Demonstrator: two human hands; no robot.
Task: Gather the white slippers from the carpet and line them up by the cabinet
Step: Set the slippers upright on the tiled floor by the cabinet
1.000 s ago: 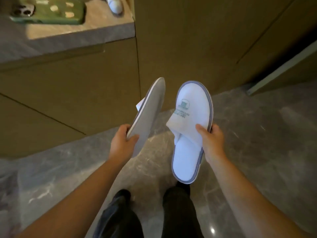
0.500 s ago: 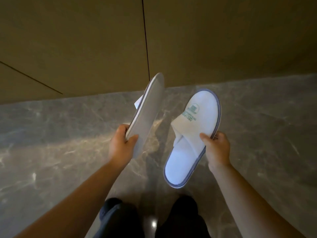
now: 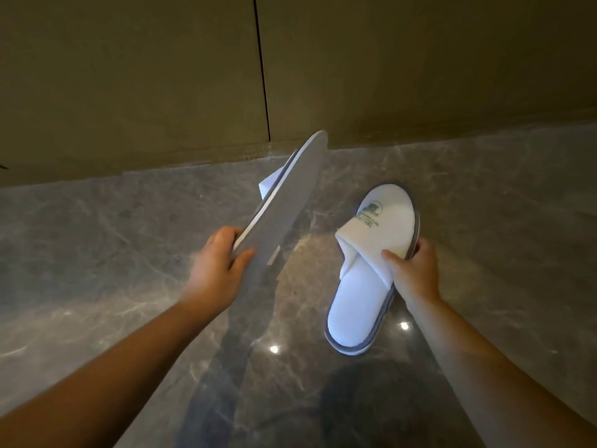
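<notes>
Terry slipper [image 3: 365, 270] pinched in right hand [image 3: 416, 273]; second slipper [image 3: 284, 202], smooth grey sole showing, gripped by left hand [image 3: 216, 270], perhaps edge-on.

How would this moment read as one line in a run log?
left hand: grips tilted slipper, sole showing | right hand: holds upright slipper | cabinet ahead

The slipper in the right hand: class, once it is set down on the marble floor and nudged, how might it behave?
The slipper looks light: the right hand holds it by one edge. Its flat sole would probably slide on the glossy marble floor, not roll. The soft strap likely squashes.
</notes>
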